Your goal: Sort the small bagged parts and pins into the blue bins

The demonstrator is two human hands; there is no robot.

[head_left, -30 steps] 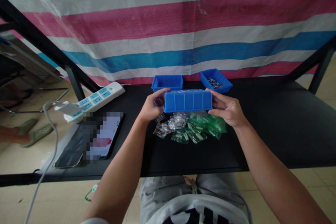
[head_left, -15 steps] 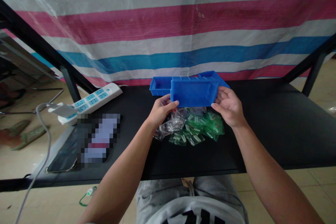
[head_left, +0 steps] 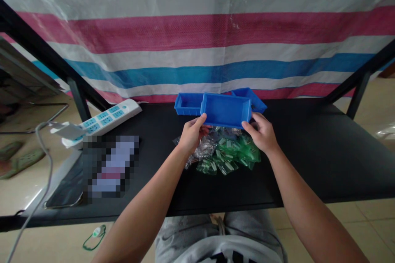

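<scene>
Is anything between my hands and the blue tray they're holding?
Nothing visible. Your left hand and right hand grip the blue tray at its opposite ends; the green bags lie on the table, below it in view.

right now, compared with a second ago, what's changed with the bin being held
The held blue bin has turned over: from rim down, its open inside now faces up and toward the person. The left hand and right hand keep hold of it. The green bags and power strip stayed in place.
</scene>
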